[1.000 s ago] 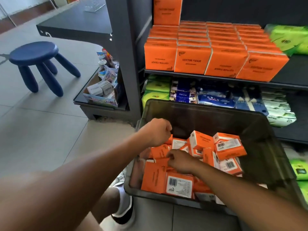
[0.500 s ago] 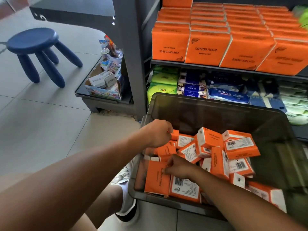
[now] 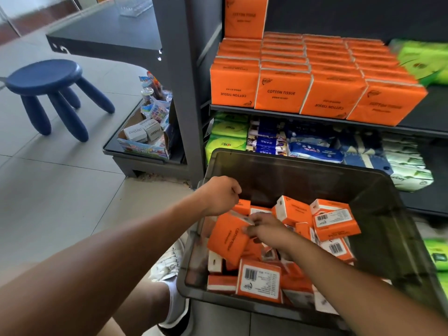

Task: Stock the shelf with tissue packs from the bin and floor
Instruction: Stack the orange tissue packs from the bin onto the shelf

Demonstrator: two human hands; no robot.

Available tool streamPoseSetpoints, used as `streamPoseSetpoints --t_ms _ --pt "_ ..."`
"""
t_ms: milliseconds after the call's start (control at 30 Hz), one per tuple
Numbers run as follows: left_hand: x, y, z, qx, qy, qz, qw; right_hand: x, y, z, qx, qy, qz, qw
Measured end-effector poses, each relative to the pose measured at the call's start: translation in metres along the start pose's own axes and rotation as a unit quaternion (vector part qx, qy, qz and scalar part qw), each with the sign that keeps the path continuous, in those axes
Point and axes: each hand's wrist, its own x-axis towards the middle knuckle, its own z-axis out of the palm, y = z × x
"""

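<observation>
A dark grey bin on the floor holds several loose orange tissue packs. One orange tissue pack is raised and tilted above the pile at the bin's left side. My right hand grips its right edge. My left hand is curled at its upper corner and seems to pinch the top edge. On the shelf above, rows of orange packs stand upright, with one more pack on top at the back left.
Green, blue and white tissue packs fill the lower shelf behind the bin. Green packs lie on the floor at the right. A blue stool and a cardboard display box are to the left. My shoe touches the bin.
An orange pack that lay flat in the bin's left corner now stands tilted above the pile, between both hands. My right hand moved up with it.
</observation>
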Motion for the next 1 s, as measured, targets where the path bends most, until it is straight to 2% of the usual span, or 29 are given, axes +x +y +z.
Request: streamPoseSetpoints --t_ms 100,267,400,467,600,667,767,1000 --pt "0.0 0.004 -0.006 -0.044 0.028 -0.018 0.998 -0.014 -0.013 -0.033 0.086 0.052 -0.006 0.995" --pt "0.0 0.01 -0.023 -0.135 0.086 -0.041 0.986 -0.034 -0.033 -0.087 0.162 0.099 -0.017 0.982" --pt "0.001 0.02 -0.029 -0.222 0.111 -0.056 0.967 -0.052 -0.049 -0.108 0.262 0.127 -0.06 0.955" --pt "-0.003 0.032 -0.031 -0.263 0.094 -0.046 0.959 -0.061 -0.059 -0.112 0.306 0.128 -0.093 0.939" --pt "-0.01 0.057 -0.035 -0.323 0.011 -0.007 0.946 -0.069 -0.074 -0.116 0.374 0.107 -0.142 0.91" --pt "-0.012 0.067 -0.037 -0.339 0.001 0.02 0.94 -0.072 -0.082 -0.116 0.404 0.097 -0.154 0.896" --pt "-0.012 0.078 -0.044 -0.365 0.03 0.048 0.929 -0.079 -0.092 -0.119 0.413 0.089 -0.17 0.89" --pt "-0.011 0.081 -0.07 -0.39 0.104 0.073 0.912 -0.094 -0.113 -0.136 0.279 0.141 -0.224 0.923"
